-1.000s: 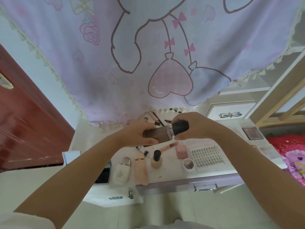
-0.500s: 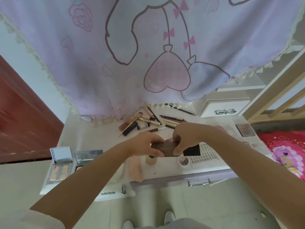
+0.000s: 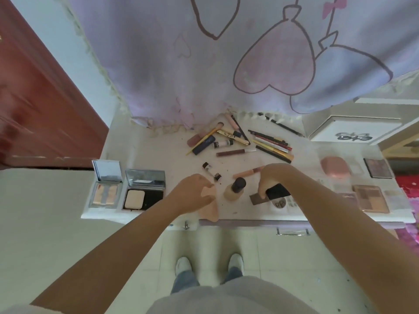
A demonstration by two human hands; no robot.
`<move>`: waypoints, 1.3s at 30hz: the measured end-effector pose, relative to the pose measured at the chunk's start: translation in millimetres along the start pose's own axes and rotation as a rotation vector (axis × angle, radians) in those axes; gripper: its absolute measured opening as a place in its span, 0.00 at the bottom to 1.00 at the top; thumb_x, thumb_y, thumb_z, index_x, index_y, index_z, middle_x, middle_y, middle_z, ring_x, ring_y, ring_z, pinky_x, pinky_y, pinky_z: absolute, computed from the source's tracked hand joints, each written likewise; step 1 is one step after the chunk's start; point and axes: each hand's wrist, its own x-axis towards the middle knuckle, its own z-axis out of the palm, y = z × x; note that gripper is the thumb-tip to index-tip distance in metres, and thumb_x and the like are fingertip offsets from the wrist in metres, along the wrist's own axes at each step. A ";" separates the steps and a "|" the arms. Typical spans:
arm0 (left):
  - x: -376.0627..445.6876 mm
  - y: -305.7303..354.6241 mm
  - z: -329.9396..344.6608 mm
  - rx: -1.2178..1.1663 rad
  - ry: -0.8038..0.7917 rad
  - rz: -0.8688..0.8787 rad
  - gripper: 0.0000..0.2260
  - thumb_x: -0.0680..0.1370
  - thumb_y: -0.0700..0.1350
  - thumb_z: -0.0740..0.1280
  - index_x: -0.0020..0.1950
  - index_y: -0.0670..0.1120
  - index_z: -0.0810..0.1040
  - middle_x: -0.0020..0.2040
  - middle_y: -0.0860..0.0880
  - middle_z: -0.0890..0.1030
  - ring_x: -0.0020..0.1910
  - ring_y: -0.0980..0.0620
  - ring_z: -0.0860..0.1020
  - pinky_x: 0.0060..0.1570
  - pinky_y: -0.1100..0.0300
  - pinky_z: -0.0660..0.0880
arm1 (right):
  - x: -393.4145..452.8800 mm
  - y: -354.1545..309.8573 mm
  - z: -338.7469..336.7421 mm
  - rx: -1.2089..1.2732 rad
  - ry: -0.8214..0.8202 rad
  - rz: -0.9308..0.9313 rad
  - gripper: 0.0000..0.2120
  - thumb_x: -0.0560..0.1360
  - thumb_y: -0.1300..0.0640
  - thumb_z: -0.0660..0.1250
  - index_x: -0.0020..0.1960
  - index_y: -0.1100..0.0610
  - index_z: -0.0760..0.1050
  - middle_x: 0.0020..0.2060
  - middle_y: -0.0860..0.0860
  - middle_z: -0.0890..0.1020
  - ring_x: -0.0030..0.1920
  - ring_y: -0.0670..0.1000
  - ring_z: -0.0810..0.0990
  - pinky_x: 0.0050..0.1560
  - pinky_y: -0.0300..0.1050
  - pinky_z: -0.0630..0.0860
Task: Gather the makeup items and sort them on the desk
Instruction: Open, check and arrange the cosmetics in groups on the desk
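My right hand (image 3: 272,177) grips a brown bottle with a black cap (image 3: 259,198) and holds it low over the front of the white desk (image 3: 158,155). My left hand (image 3: 192,193) lies on a peach tube (image 3: 212,209) at the front edge, with thumb and fingers pinching its upper end. A beige foundation bottle (image 3: 234,189) stands between my hands. Behind them lie a small vial (image 3: 209,169), a pink stick (image 3: 248,172), a heap of tubes (image 3: 213,141) and several pencils (image 3: 272,143).
Two open compacts (image 3: 105,186) (image 3: 144,191) sit at the desk's left end. A pink case (image 3: 334,166) and two palettes (image 3: 370,198) (image 3: 377,167) lie on the right. A curtain (image 3: 226,64) hangs over the back edge. A drawer handle (image 3: 292,232) juts out below.
My left hand let go of the brown bottle and moved left onto the peach tube. My right hand lowered the bottle toward the desk. The camera tilted down.
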 end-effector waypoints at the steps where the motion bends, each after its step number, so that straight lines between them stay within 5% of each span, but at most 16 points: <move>1: -1.4 -5.3 3.4 0.054 -0.006 -0.024 0.19 0.77 0.50 0.61 0.66 0.46 0.69 0.69 0.48 0.67 0.67 0.49 0.65 0.66 0.56 0.61 | 3.9 -3.0 -1.7 0.015 -0.027 0.012 0.24 0.65 0.52 0.71 0.58 0.56 0.71 0.50 0.54 0.75 0.52 0.53 0.76 0.53 0.44 0.74; 6: 0.5 -28.5 23.2 0.338 0.070 -0.103 0.18 0.79 0.51 0.57 0.65 0.43 0.69 0.67 0.45 0.68 0.65 0.46 0.66 0.63 0.53 0.66 | 12.7 -17.7 -9.9 0.112 -0.144 -0.002 0.19 0.68 0.57 0.69 0.56 0.45 0.68 0.45 0.54 0.73 0.41 0.50 0.74 0.38 0.41 0.72; 10: 7.3 -28.0 47.4 0.397 0.087 -0.007 0.17 0.80 0.48 0.53 0.65 0.41 0.67 0.69 0.44 0.65 0.69 0.47 0.61 0.67 0.52 0.58 | 24.2 -25.7 -9.1 0.198 -0.238 -0.040 0.30 0.71 0.60 0.65 0.67 0.40 0.63 0.65 0.54 0.68 0.56 0.56 0.72 0.61 0.49 0.71; 16: 15.8 -19.7 72.4 0.426 0.025 0.084 0.19 0.79 0.45 0.55 0.69 0.39 0.62 0.72 0.42 0.59 0.73 0.46 0.54 0.70 0.52 0.53 | 29.2 -26.5 -9.2 0.181 -0.240 -0.025 0.25 0.72 0.56 0.66 0.67 0.47 0.66 0.67 0.53 0.67 0.60 0.56 0.72 0.65 0.50 0.68; 21: 16.3 -16.6 74.0 0.439 -0.004 0.076 0.21 0.79 0.45 0.57 0.70 0.39 0.60 0.73 0.42 0.57 0.74 0.45 0.52 0.71 0.52 0.52 | 22.4 -28.7 -20.5 0.253 -0.364 -0.020 0.28 0.77 0.60 0.59 0.71 0.40 0.56 0.70 0.51 0.58 0.67 0.59 0.65 0.68 0.53 0.65; 24: 14.2 -15.4 68.8 0.415 0.027 0.089 0.19 0.78 0.44 0.57 0.68 0.39 0.63 0.72 0.42 0.59 0.72 0.45 0.56 0.69 0.54 0.56 | 16.9 -32.2 -26.9 0.119 -0.266 0.040 0.27 0.77 0.47 0.60 0.73 0.51 0.57 0.71 0.56 0.61 0.66 0.59 0.67 0.64 0.51 0.68; 26: 12.2 -14.0 62.1 0.371 0.094 0.110 0.19 0.78 0.43 0.56 0.68 0.41 0.62 0.71 0.43 0.60 0.71 0.46 0.58 0.67 0.54 0.57 | 10.6 -28.4 -30.8 0.222 -0.122 0.076 0.24 0.76 0.42 0.59 0.64 0.56 0.67 0.64 0.58 0.72 0.55 0.57 0.77 0.47 0.46 0.74; 28: 10.6 -11.1 52.4 0.306 0.224 0.138 0.21 0.79 0.44 0.56 0.71 0.42 0.59 0.72 0.43 0.62 0.70 0.47 0.61 0.67 0.54 0.60 | 4.9 -17.2 -30.6 0.340 0.177 0.092 0.16 0.76 0.47 0.60 0.48 0.60 0.70 0.47 0.56 0.81 0.39 0.52 0.79 0.34 0.44 0.71; 31: 11.9 2.7 30.6 0.226 0.524 0.270 0.19 0.75 0.39 0.64 0.64 0.35 0.70 0.61 0.36 0.75 0.60 0.41 0.75 0.58 0.50 0.72 | -1.9 9.7 -19.3 0.282 0.550 0.135 0.10 0.74 0.54 0.59 0.41 0.61 0.70 0.32 0.51 0.73 0.34 0.52 0.71 0.35 0.42 0.67; 34: 23.5 24.0 16.0 0.232 0.682 0.428 0.14 0.69 0.37 0.68 0.53 0.32 0.77 0.48 0.36 0.81 0.47 0.39 0.81 0.45 0.49 0.79 | -14.6 39.7 6.8 0.326 0.647 0.174 0.06 0.73 0.56 0.58 0.42 0.59 0.69 0.37 0.53 0.75 0.38 0.52 0.70 0.38 0.41 0.67; 39: 32.6 58.1 13.6 0.284 0.664 0.476 0.12 0.71 0.42 0.63 0.47 0.35 0.79 0.43 0.38 0.82 0.42 0.42 0.82 0.42 0.51 0.79 | -19.6 70.3 72.9 0.453 0.606 0.072 0.13 0.74 0.54 0.64 0.56 0.59 0.75 0.55 0.54 0.79 0.56 0.54 0.75 0.54 0.43 0.69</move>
